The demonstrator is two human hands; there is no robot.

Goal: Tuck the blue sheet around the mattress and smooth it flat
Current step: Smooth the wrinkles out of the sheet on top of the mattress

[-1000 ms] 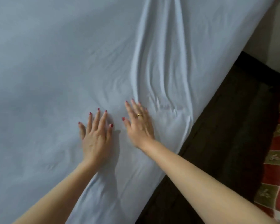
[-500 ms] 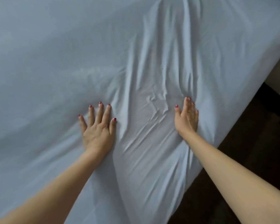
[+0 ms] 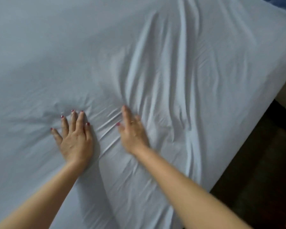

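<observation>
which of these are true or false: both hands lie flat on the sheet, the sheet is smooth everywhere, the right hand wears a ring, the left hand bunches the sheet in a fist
1. Both hands lie flat on the sheet: true; left hand, right hand.
2. The sheet is smooth everywhere: false; wrinkles run ahead of and between the hands.
3. The right hand wears a ring: true.
4. The left hand bunches the sheet in a fist: false; its fingers are spread and straight.

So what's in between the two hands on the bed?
Only blue sheet. In the head view, a patch of slanting creases fills the gap between the left hand and the right hand; nothing else sits there.
</observation>
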